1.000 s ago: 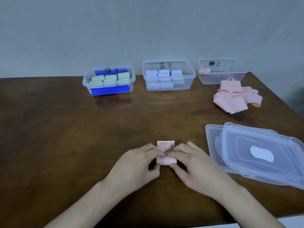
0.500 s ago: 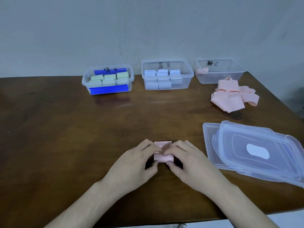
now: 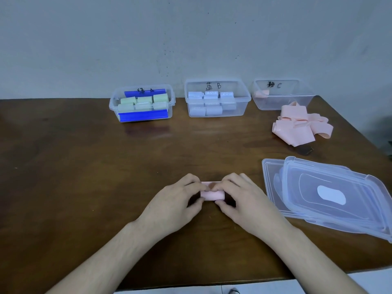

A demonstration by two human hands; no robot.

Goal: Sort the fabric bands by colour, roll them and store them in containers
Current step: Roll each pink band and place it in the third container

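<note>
Near the table (image 3: 84, 166) front edge, left hand (image 3: 176, 200) and right hand (image 3: 239, 198) pinch the pink roll (image 3: 212, 195) from both ends. Advice: keep tension even and edges aligned, then drop it in box C (image 3: 282, 101).

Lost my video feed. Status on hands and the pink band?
Left hand and right hand both pinch the pink band, nearly rolled. Pink box open. Nothing in the way.
</note>
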